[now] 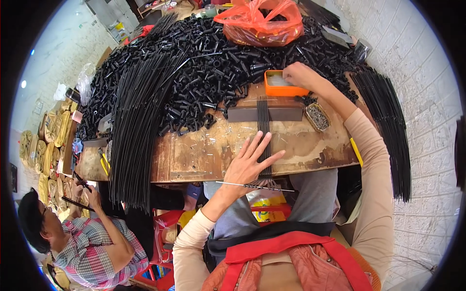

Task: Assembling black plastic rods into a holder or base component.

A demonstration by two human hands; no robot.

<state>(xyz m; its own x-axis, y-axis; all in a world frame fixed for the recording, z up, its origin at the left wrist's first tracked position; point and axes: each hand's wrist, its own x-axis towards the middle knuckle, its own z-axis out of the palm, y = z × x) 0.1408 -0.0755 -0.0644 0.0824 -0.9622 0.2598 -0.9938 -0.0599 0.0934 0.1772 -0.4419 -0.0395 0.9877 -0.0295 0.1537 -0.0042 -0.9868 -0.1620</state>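
My left hand (247, 157) lies flat with its fingers spread over a row of thin black rods (263, 112) set side by side on the wooden table. These rods cross a dark flat bar (286, 114). A thin metal rod (272, 187) with dark rings along it runs crosswise by my left wrist, below the table edge. My right hand (298, 76) is at the right side of an orange box (286, 90), its fingers bent together and dipping over the rim. Pale, thin contents (275, 80) show inside the box; my right fingertips are hidden.
A large heap of black tubular parts (194, 77) covers the table's far side, with a red plastic bag (262, 26) on it. Long black rod bundles (138, 131) (386, 131) overhang both sides. A tin of small metal pieces (318, 118) stands right. Another person (92, 242) works at left.
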